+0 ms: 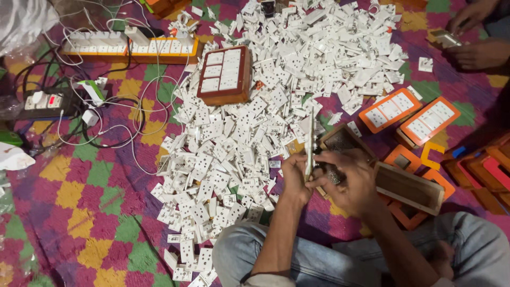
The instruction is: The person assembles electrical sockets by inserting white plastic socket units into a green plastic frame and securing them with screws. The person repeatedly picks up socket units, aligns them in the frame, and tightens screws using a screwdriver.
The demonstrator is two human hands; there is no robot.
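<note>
I sit cross-legged on a patterned mat. Both my hands hold a thin white socket panel point(309, 139) edge-on above my knees. My left hand point(294, 178) grips its lower end, and my right hand point(348, 178) closes around its right side. Just behind my right hand lies an open wooden box point(342, 139) with a dark inside. A large heap of white socket modules point(249, 127) spreads across the mat in front of me.
A brown box with white sockets point(225, 74) stands in the heap. Orange-framed socket plates point(409, 114) and wooden boxes point(409, 187) lie at right. Orange extension boards point(130, 47), cables and chargers point(90, 106) sit at left. Another person's hands point(475, 37) work at top right.
</note>
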